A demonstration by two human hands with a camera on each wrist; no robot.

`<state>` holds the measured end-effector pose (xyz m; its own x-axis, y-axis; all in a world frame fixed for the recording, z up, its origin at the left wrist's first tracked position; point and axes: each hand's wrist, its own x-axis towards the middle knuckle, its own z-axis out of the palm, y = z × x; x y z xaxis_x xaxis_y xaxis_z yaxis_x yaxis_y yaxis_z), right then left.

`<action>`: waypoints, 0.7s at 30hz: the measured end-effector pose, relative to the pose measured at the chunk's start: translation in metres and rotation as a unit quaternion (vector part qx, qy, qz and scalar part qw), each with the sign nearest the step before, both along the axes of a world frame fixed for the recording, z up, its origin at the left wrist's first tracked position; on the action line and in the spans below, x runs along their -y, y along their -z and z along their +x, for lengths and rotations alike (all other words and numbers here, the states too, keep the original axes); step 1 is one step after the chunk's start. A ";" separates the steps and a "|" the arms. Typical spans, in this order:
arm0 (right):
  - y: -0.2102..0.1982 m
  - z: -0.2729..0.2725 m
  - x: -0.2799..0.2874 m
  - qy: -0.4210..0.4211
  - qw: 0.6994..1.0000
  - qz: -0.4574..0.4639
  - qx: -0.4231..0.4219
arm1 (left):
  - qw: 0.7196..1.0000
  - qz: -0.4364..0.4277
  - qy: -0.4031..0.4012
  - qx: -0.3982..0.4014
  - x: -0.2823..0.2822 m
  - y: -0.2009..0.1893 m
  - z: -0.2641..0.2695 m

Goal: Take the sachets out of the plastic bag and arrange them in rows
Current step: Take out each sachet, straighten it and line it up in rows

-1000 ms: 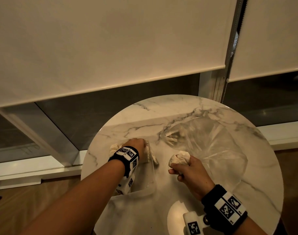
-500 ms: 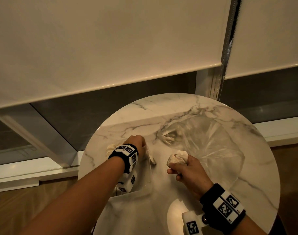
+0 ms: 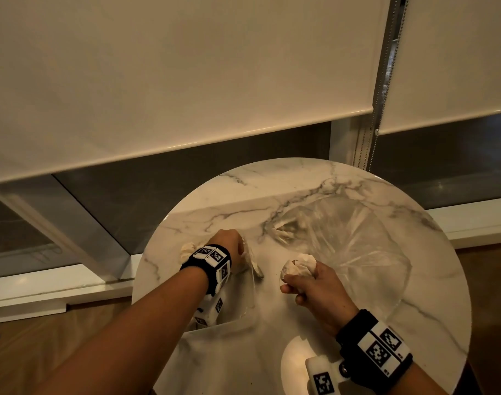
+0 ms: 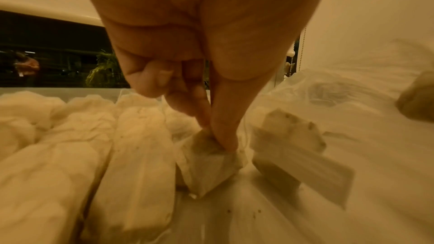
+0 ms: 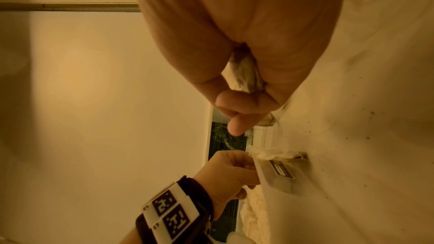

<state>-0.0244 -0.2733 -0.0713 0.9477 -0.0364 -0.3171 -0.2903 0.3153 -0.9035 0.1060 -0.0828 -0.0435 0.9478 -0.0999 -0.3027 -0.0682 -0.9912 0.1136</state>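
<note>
Item: our left hand fingers still pinch one sachet beside the row; right hand keeps clutching sachets.

One round marble table. Two hands: the left hand and the right hand. One clear plastic bag near the table's far right edge. The sachets lie too overlapped and blurred to count exactly. Two window blinds.
</note>
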 end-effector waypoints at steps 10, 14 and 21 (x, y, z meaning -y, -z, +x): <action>0.001 -0.001 0.001 -0.004 1.000 -0.009 0.001 | 1.000 -0.004 0.007 0.002 0.000 -0.001 0.002; 0.001 0.000 -0.001 -0.002 1.000 -0.009 -0.002 | 1.000 0.003 0.007 -0.013 -0.002 -0.004 0.005; 0.002 0.001 0.000 -0.001 1.000 -0.009 -0.007 | 0.999 -0.005 0.018 -0.038 -0.002 -0.005 0.005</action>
